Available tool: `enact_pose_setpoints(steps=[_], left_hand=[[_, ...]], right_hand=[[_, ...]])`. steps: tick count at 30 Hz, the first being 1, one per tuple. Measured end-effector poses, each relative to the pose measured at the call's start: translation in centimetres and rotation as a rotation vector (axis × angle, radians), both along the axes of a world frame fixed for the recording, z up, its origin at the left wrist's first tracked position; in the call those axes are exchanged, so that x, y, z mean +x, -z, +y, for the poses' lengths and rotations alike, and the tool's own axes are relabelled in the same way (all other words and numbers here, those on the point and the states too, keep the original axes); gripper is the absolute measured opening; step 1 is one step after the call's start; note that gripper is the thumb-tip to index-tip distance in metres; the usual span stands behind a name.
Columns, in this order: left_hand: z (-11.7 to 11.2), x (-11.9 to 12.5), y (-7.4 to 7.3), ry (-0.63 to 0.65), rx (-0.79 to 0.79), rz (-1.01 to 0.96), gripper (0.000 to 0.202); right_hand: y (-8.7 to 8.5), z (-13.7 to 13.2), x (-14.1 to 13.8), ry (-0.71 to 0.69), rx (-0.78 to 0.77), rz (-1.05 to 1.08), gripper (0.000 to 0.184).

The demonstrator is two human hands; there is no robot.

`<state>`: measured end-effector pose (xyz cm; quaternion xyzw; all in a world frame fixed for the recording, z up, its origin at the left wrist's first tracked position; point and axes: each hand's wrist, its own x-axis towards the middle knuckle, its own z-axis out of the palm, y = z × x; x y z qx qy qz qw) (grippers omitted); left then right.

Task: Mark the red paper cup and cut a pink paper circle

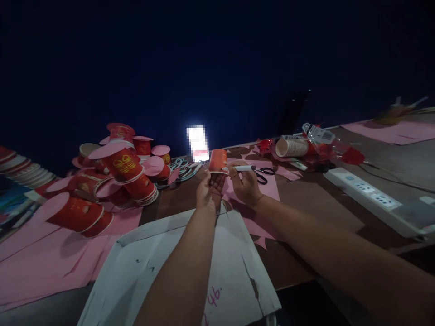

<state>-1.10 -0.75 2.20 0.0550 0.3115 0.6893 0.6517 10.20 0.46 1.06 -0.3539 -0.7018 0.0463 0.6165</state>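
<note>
Near the tabletop's (306, 199) far edge, left hand (205, 192) pinches a cup (218, 160), right hand (246, 185) grips a marker (239, 168); best keep the cup steady.

Light: dim overall, upper half near black.
Source: small glaring white pixelated screen (197, 142) at the back.
Edges: wide-angle bending, wooden surface (306, 199) tilts.
Focus: soft, grainy.
</note>
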Motion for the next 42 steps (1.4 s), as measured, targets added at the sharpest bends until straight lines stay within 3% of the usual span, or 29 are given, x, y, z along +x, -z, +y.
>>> enact_pose_setpoints(steps=[12, 16, 21, 29, 37, 42], left_hand=[[-0.1, -0.1, 0.1, 0.02, 0.01, 0.01, 0.014], [0.0, -0.1, 0.1, 0.011, 0.001, -0.009, 0.016], [0.2, -0.1, 0.2, -0.034, 0.004, -0.059, 0.017], [-0.2, 0.0, 0.1, -0.007, 0.054, -0.065, 0.015], [-0.4, 0.4, 0.1, 0.083, 0.05, 0.031, 0.014], [-0.9, 1.3, 0.4, 0.167, 0.141, 0.195, 0.024]], right_hand=[[0.0, 0.2, 0.0, 0.053, 0.034, -0.019, 0.012], [0.0, 0.1, 0.0, -0.01, 0.006, -0.018, 0.011], [0.2, 0.2, -0.2, -0.11, -0.18, 0.208, 0.017], [0.1, 1.2, -0.3, -0.177, -0.68, 0.548, 0.034], [-0.1, 1.2, -0.3, -0.265, -0.755, 0.703, 0.045], [0.6, 1.6, -0.4, -0.2, -0.728, 0.648, 0.047]])
